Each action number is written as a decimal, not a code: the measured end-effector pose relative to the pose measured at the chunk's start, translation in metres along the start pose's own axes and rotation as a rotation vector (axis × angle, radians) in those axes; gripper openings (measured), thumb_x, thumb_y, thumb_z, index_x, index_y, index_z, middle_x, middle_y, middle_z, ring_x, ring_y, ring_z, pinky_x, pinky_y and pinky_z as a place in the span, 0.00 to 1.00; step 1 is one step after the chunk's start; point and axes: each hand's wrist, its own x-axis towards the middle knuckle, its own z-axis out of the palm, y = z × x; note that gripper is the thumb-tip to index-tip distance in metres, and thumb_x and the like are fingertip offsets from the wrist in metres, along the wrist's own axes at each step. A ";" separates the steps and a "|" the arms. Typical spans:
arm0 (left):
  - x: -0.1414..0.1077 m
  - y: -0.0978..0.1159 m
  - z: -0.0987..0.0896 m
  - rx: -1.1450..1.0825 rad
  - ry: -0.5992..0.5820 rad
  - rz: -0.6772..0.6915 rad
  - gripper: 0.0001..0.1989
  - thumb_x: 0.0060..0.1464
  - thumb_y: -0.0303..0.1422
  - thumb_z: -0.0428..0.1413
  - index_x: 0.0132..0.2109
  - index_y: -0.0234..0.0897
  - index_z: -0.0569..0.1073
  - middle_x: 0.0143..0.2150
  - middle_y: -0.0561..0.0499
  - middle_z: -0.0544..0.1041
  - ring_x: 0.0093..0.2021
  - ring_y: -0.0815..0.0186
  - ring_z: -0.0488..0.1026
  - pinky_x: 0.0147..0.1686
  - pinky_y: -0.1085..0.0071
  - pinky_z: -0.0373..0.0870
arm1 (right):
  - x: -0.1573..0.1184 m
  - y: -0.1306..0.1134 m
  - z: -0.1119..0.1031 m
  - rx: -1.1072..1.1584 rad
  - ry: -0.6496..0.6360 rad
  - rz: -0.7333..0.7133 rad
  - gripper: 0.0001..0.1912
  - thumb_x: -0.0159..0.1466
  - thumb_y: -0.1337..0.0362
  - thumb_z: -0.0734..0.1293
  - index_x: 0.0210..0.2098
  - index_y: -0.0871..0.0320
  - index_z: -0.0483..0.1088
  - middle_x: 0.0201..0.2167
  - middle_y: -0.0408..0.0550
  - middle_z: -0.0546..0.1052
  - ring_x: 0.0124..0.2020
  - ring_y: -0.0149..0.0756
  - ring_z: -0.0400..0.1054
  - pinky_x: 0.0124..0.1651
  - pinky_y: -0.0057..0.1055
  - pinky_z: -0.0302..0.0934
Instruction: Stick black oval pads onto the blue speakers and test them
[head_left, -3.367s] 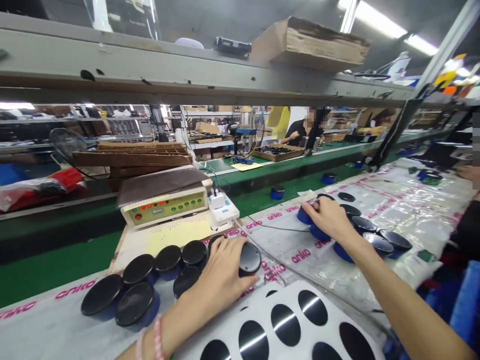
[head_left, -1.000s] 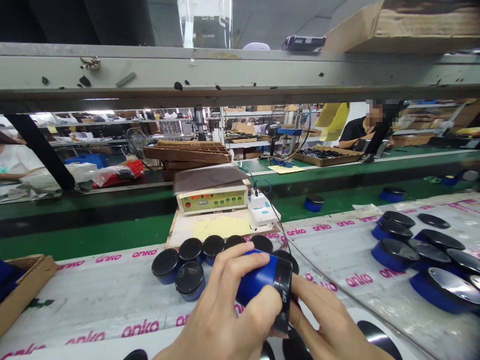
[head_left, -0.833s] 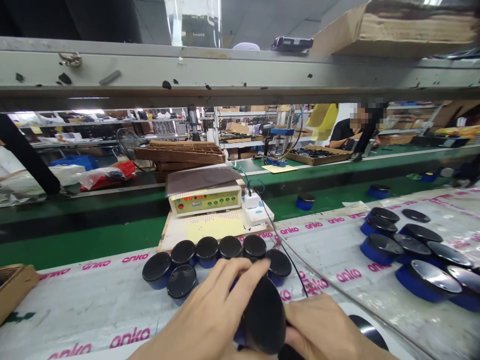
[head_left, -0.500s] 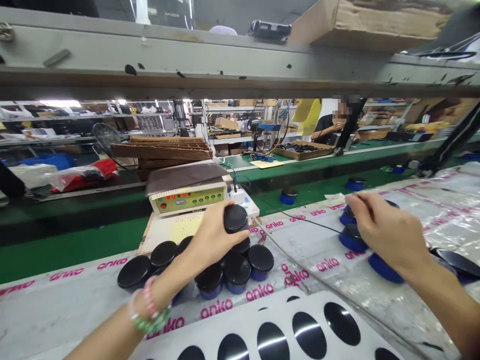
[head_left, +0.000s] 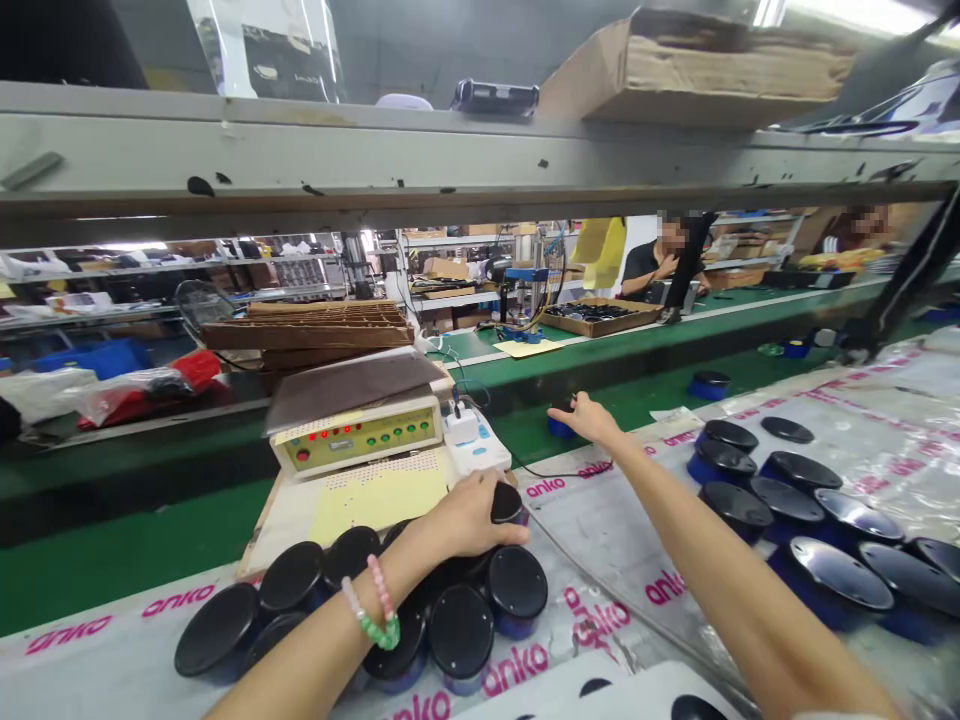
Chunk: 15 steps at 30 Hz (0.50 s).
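The left hand (head_left: 469, 520) lies spread on a black-topped blue cylinder (head_left: 508, 503); the right hand (head_left: 589, 418) is open beside another cylinder (head_left: 561, 428). At one o'clock, a cardboard tray (head_left: 600, 331) holds dark parts (head_left: 589, 314), too small to tell.

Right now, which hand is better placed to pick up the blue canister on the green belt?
Probably the right hand: its fingers are at the blue canister on the belt, while the left hand sits on a black-capped canister among others.
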 end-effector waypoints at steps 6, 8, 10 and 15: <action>-0.020 0.029 -0.015 -0.279 0.239 0.085 0.38 0.55 0.50 0.52 0.65 0.39 0.48 0.66 0.39 0.53 0.62 0.54 0.57 0.55 0.60 0.64 | -0.041 -0.050 -0.049 0.159 0.049 -0.149 0.21 0.62 0.45 0.62 0.34 0.58 0.62 0.29 0.42 0.70 0.28 0.31 0.65 0.31 0.29 0.59; -0.035 0.046 -0.022 -0.643 0.190 0.119 0.36 0.59 0.53 0.45 0.66 0.42 0.44 0.67 0.40 0.52 0.60 0.56 0.61 0.50 0.62 0.69 | -0.079 -0.074 -0.071 0.237 0.024 -0.294 0.23 0.61 0.41 0.58 0.30 0.55 0.57 0.25 0.39 0.69 0.25 0.29 0.62 0.27 0.26 0.56; -0.054 0.060 -0.028 -1.047 0.026 0.115 0.31 0.59 0.53 0.45 0.62 0.39 0.57 0.61 0.40 0.64 0.53 0.57 0.70 0.48 0.61 0.71 | -0.123 -0.093 -0.089 0.316 -0.034 -0.542 0.21 0.63 0.42 0.57 0.29 0.54 0.53 0.22 0.37 0.67 0.21 0.28 0.60 0.23 0.26 0.53; -0.113 0.065 -0.043 -1.442 -0.100 -0.037 0.20 0.58 0.45 0.54 0.49 0.33 0.74 0.46 0.44 0.78 0.44 0.57 0.77 0.48 0.62 0.72 | -0.203 -0.106 -0.112 0.238 0.111 -0.920 0.13 0.69 0.63 0.50 0.29 0.53 0.57 0.19 0.40 0.67 0.18 0.31 0.61 0.22 0.29 0.54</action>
